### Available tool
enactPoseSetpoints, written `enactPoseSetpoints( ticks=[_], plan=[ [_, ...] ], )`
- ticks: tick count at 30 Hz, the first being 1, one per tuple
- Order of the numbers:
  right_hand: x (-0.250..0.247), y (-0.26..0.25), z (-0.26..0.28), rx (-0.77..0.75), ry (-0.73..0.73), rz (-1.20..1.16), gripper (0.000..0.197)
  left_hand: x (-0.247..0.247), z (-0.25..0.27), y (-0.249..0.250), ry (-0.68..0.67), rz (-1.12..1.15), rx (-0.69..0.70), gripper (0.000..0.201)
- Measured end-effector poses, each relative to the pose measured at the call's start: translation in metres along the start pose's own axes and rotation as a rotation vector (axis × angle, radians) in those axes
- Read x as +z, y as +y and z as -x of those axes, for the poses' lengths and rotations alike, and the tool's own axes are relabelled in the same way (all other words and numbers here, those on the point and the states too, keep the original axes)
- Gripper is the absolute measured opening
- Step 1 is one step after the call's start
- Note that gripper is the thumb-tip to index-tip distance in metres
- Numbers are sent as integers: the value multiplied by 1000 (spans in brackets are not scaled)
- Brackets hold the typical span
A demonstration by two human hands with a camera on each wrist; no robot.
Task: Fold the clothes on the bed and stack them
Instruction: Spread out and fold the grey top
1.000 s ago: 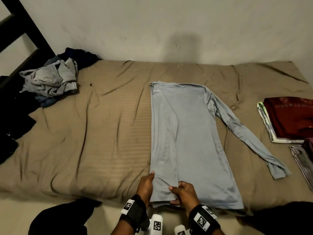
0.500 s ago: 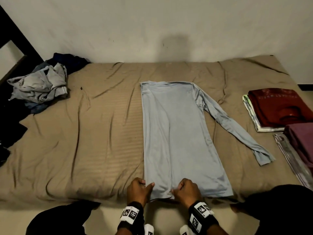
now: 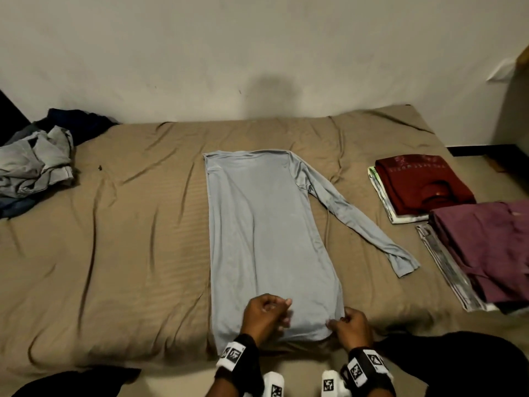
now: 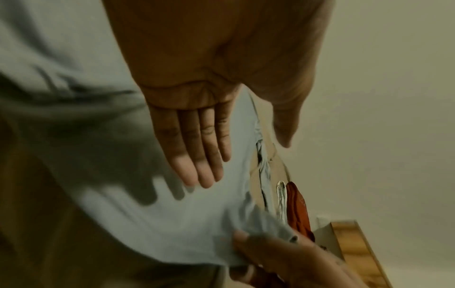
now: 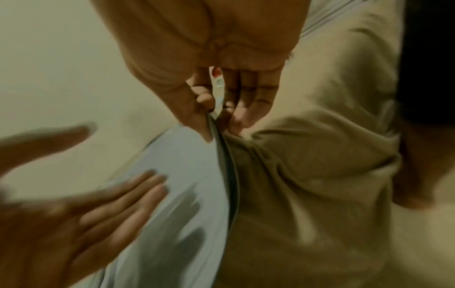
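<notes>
Pale blue shirt (image 3: 272, 239) spread flat on the tan bed (image 3: 128, 253), lengthwise toward the wall, left half already folded in, right sleeve (image 3: 357, 222) trailing out toward the near right. Right hand (image 3: 350, 329) at the near right corner of the hem, thumb and fingers (image 5: 236, 109) pinching the edge of the cloth, lifting it slightly off the sheet. Left hand (image 3: 264, 315) just beside it over the near end of the shirt, fingers (image 4: 197, 155) straight and together, thumb spread, holding nothing; hovering or touching, hard to tell through the blur. Far left on the bed, a heap (image 3: 34, 164) of unfolded grey and dark clothes. On the right, two folded stacks: maroon top (image 3: 423, 184) over a pale piece, and nearer, purple garment (image 3: 486, 245) over a grey one.
</notes>
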State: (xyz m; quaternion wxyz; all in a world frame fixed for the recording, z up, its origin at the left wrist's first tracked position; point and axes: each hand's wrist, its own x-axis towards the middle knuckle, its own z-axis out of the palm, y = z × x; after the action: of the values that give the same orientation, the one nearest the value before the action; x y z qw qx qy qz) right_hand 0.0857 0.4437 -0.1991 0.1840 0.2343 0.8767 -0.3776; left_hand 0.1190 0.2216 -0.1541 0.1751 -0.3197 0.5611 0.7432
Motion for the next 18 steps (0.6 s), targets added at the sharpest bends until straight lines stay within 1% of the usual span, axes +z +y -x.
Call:
enactPoseSetpoints(
  ticks=[2, 3, 4, 5, 6, 7, 8, 9, 10, 11, 13, 14, 15, 16, 18],
  plan=[
    [0, -12, 14, -247, 73, 76, 17, 25, -7, 6, -116, 64, -114, 56],
    [1, -18, 22, -378, 69, 137, 15, 34, -13, 8, -156, 100, -182, 62],
    [4, -26, 30, -526, -6, 236, 16, 40, -18, 11, -162, 122, -236, 65],
    [7, -35, 38, -646, -146, 356, 16, 45, -24, 12, -143, 118, -257, 63],
    [9, -38, 39, -709, -256, 468, 13, 48, -28, 13, -104, 93, -237, 58],
    [7, -41, 36, -723, -286, 506, 11, 47, -32, 13, -55, 36, -186, 51],
    [4, -41, 27, -684, -238, 432, 13, 45, -34, 13, 2, -56, -117, 40],
    [1, -38, 15, -594, -154, 235, 18, 39, -36, 12, 53, -181, -40, 32],
    [-3, -36, 2, -463, -96, -17, 22, 32, -34, 13, 98, -303, 37, 28],
    [-4, -36, -14, -320, -104, -280, 24, 27, -30, 13, 139, -399, 107, 27],
    [-1, -44, -40, -116, -250, -726, 21, 22, -16, 17, 211, -500, 275, 27],
    [3, -51, -55, -38, -311, -871, 38, 23, -6, 21, 252, -511, 367, 29],
    [9, -60, -70, 17, -370, -976, 52, 24, 4, 26, 270, -510, 439, 31],
    [13, -74, -78, 59, -424, -1075, 54, 27, 14, 32, 257, -501, 501, 34],
    [28, -99, -104, 132, -479, -1152, 47, 28, 24, 41, 204, -550, 583, 36]
  ],
)
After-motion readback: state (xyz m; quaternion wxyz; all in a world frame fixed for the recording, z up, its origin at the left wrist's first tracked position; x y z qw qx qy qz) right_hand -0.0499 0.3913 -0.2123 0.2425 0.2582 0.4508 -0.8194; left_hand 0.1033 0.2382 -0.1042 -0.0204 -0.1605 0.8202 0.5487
